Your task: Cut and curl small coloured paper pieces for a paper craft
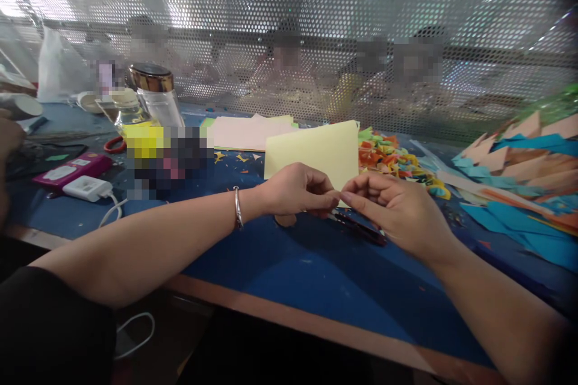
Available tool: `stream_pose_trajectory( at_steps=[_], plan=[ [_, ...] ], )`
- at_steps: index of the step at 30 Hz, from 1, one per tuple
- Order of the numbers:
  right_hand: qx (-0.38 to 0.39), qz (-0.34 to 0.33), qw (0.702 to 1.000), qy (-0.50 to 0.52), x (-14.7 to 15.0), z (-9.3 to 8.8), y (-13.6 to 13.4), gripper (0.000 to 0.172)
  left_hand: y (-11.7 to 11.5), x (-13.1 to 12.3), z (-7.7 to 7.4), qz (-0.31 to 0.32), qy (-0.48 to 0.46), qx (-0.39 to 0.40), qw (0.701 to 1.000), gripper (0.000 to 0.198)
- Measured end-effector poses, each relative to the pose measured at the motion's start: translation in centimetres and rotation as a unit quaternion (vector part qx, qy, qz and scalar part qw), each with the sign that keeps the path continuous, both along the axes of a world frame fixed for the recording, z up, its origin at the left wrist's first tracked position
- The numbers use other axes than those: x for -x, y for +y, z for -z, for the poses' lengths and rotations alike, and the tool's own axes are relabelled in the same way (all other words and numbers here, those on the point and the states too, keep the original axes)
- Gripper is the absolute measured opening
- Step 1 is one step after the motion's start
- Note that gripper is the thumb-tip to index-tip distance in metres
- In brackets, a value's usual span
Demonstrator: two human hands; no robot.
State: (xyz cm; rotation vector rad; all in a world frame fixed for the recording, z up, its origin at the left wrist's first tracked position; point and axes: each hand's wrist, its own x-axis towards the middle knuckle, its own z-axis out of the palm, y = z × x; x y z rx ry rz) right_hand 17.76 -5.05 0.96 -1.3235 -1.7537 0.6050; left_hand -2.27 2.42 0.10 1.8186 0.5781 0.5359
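Observation:
A pale yellow sheet of paper (316, 150) stands nearly upright above the blue tabletop (289, 264), held by its lower edge. My left hand (295, 188), with a silver bangle on its wrist, pinches that edge from the left. My right hand (397, 210) pinches the same edge from the right, fingertips almost touching the left hand's. Beneath the hands lies a dark tool with red on it (359, 227), partly hidden; I cannot make out what it is.
A heap of coloured paper scraps (397, 159) lies behind the sheet. Blue and tan paper strips (519, 186) fill the right. Pale sheets (248, 132), a jar (156, 96), a pink box (72, 171) and a white charger (88, 188) sit left. A perforated screen (289, 30) closes the back, people behind it.

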Motion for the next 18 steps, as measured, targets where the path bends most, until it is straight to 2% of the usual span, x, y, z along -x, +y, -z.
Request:
stream_pose_trajectory(
  at_steps=[4, 9, 11, 16, 18],
  plan=[
    [0.014, -0.008, 1.0, 0.017, -0.1, 0.0, 0.0, 0.048, -0.1, -0.1, -0.2, 0.004, 0.002, -0.002, 1.0, 0.023],
    [0.073, -0.024, 0.995, 0.064, -0.2, 0.0, 0.0, 0.047, -0.9, 0.1, -0.9, 0.002, 0.039, -0.114, 0.993, 0.023],
    [0.104, -0.032, 0.991, 0.08, -0.2, 0.0, 0.0, 0.047, -1.2, 0.1, -1.0, -0.004, 0.05, -0.136, 0.989, 0.023],
    [0.121, -0.04, 0.988, 0.09, -0.2, 0.0, 0.1, 0.044, -1.5, 0.4, -1.0, -0.016, 0.076, -0.088, 0.993, 0.033],
    [0.125, -0.045, 0.987, 0.093, -0.2, 0.1, 0.1, 0.043, -1.6, 0.4, -1.2, -0.026, 0.089, -0.099, 0.991, 0.035]
  ],
)
